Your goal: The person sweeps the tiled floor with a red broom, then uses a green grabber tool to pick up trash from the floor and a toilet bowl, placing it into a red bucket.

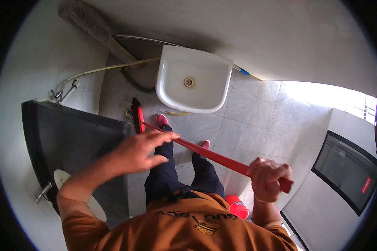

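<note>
A red long-handled broom [213,156] slants across in front of me, from lower right to upper left. My right hand [267,178] is closed around the handle close to its top end. Down at the floor, the red broom head [140,119] has dark bristles and stands beside my left shoe, near a small floor drain [128,112]. My left hand [140,151] is open, thumb apart from the stretched fingers. Its fingertips lie over or against the lower handle; whether they touch it I cannot tell.
A white basin [192,98] stands ahead, with a hose [109,67] running to a wall tap [60,95]. A grey fluffy duster [88,21] leans in the far left corner. A dark partition [79,125] is at left, a red bucket [237,207] by my right leg, a white dark-windowed appliance [343,167] at right.
</note>
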`<state>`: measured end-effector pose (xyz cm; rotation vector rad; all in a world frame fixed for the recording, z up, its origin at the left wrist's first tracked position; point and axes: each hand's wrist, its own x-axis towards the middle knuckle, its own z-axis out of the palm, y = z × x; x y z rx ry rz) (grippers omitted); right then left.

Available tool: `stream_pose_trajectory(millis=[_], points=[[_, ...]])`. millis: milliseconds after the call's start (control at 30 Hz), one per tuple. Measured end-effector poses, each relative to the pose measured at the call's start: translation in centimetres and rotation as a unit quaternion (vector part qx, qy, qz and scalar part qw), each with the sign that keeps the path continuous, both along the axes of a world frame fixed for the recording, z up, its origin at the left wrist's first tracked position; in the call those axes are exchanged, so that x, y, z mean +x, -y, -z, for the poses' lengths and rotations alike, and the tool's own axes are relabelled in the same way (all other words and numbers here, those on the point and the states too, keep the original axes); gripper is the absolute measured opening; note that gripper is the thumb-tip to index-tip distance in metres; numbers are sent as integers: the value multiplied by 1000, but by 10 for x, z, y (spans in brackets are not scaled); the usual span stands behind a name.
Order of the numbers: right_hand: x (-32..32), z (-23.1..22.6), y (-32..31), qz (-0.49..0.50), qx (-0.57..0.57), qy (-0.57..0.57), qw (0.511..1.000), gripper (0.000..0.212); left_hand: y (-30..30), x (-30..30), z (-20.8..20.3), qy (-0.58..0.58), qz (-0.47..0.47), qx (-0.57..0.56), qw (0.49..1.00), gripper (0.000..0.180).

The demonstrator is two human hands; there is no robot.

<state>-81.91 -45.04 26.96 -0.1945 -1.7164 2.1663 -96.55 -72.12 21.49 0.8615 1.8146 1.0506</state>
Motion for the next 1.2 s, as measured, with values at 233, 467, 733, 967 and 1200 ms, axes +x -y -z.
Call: stream_pose_trajectory(millis=[233,467,733,967,1200], points=[[110,6,-70,-48,-25,16,998,15,-89,165,156,-280,-145,-65,947,40],[208,0,-119,23,48,22,998,13,-187,244,201,-76,-147,-17,986,9],[245,17,-158,72,295,155,940,19,-206,251,237,-189,-219,5,957,10],[222,4,-167,66,28,-10,997,19,-215,244,220,-232,-248,7,940,11],[193,-9,-179,-30,-48,-49,997,22,-214,241,221,-231,-250,2,940,11]])
